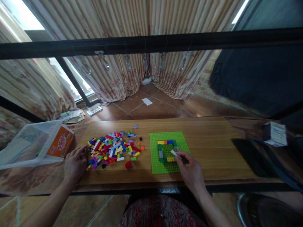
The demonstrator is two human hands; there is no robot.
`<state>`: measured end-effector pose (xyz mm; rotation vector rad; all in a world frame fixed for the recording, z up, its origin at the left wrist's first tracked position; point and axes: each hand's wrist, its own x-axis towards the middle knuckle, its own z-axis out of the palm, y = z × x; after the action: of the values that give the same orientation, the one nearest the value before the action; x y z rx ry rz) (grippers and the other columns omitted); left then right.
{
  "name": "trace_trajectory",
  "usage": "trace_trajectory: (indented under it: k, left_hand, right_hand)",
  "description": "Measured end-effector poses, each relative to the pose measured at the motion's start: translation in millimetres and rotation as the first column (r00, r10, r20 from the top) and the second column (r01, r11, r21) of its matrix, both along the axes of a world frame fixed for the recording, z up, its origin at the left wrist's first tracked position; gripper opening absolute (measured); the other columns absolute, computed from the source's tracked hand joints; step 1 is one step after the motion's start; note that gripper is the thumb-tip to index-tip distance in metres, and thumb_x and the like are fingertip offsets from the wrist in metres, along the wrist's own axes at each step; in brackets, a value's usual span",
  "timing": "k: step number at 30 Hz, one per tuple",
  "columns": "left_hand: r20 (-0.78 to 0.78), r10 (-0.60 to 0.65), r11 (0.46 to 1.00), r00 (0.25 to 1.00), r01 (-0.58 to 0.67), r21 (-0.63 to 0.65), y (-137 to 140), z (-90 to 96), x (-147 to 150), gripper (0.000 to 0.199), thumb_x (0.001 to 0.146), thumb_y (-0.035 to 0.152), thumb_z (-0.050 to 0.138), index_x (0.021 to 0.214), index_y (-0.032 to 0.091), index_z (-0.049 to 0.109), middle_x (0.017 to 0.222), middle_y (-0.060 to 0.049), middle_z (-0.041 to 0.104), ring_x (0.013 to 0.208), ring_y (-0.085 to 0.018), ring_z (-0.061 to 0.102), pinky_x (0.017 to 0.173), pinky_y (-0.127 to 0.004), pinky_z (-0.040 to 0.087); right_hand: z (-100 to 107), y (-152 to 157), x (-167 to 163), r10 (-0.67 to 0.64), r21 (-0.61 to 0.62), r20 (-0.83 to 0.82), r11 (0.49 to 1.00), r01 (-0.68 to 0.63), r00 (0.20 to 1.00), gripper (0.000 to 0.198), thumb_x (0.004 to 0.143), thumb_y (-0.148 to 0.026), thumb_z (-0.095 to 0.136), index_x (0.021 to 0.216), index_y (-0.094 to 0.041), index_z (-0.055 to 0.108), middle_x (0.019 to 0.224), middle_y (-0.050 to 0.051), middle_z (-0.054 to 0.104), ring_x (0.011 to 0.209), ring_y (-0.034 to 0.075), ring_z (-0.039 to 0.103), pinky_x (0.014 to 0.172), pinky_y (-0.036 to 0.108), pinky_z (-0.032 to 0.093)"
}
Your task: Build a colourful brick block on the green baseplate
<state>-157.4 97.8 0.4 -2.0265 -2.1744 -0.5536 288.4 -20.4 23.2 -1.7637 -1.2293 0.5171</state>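
My right hand (190, 171) is closed in a pinch on a small white toy brick (174, 153). It hovers over the right front part of a green studded baseplate (155, 168). On that plate a square outline of toy bricks (161, 154) in green, yellow, orange, blue and grey surrounds a bare middle; my fingers cover its front right corner. My left hand (75, 162) lies at the left edge of a loose pile of mixed toy bricks (111, 148), its fingers stretched out on the table. A red brick (127, 164) lies in front of the pile.
A clear plastic bin (35, 142) with an orange label stands left of the wooden board (208, 135). A dark flat object (253, 157) and a small box (276, 134) are at the right. A black bar (151, 45) with clips crosses behind the table.
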Motion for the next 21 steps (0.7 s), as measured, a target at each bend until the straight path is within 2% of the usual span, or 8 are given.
trace_trajectory:
  k: [4, 9, 15, 21]
  left_hand:
    - [0.008, 0.029, 0.999, 1.000, -0.029, -0.015, 0.1, 1.9, 1.1, 0.041, 0.086, 0.026, 0.035, 0.116, 0.016, 0.061, 0.118, -0.010, 0.062, 0.109, -0.029, 0.054, 0.098, -0.047, 0.043]
    - [-0.006, 0.001, 1.000, 1.000, -0.001, -0.012, 0.3, 1.9, 0.0, 0.041, 0.086, 0.025, 0.034, 0.115, 0.014, 0.061, 0.117, -0.012, 0.061, 0.109, -0.029, 0.054, 0.099, -0.044, 0.042]
    - [-0.017, -0.023, 1.000, 1.000, 0.023, 0.003, 1.4, -1.8, -2.6, 0.040, 0.086, 0.024, 0.035, 0.114, 0.013, 0.061, 0.115, -0.013, 0.063, 0.108, -0.028, 0.055, 0.098, -0.043, 0.042]
    - [-0.009, -0.021, 1.000, 1.000, 0.021, 0.020, 0.2, -2.2, -1.2, 0.040, 0.087, 0.023, 0.035, 0.116, 0.013, 0.061, 0.116, -0.014, 0.063, 0.108, -0.028, 0.055, 0.097, -0.043, 0.042]
  right_hand:
    - [-3.3, 10.4, 1.7, 0.004, 0.041, 0.121, 0.999, -0.009, 0.993, 0.021, 0.085, -0.034, 0.053, 0.091, -0.018, 0.067, 0.089, 0.006, 0.069, 0.078, 0.018, 0.061, 0.071, 0.031, 0.046]
    - [-2.0, 29.1, -10.1, 0.037, 0.100, 0.263, 0.993, -0.066, 0.964, 0.020, 0.086, -0.027, 0.050, 0.084, -0.017, 0.067, 0.083, 0.007, 0.069, 0.080, 0.019, 0.060, 0.074, 0.032, 0.046]
    - [-7.7, 42.7, -16.7, 0.065, 0.171, 0.283, 0.978, -0.117, 0.957, 0.019, 0.086, -0.021, 0.049, 0.080, -0.018, 0.067, 0.085, 0.007, 0.069, 0.080, 0.018, 0.062, 0.076, 0.032, 0.048]
    - [-16.4, 43.6, -17.2, 0.095, 0.174, 0.360, 0.971, -0.167, 0.928, 0.022, 0.089, -0.020, 0.048, 0.089, -0.017, 0.070, 0.096, 0.009, 0.069, 0.090, 0.020, 0.063, 0.085, 0.036, 0.050]
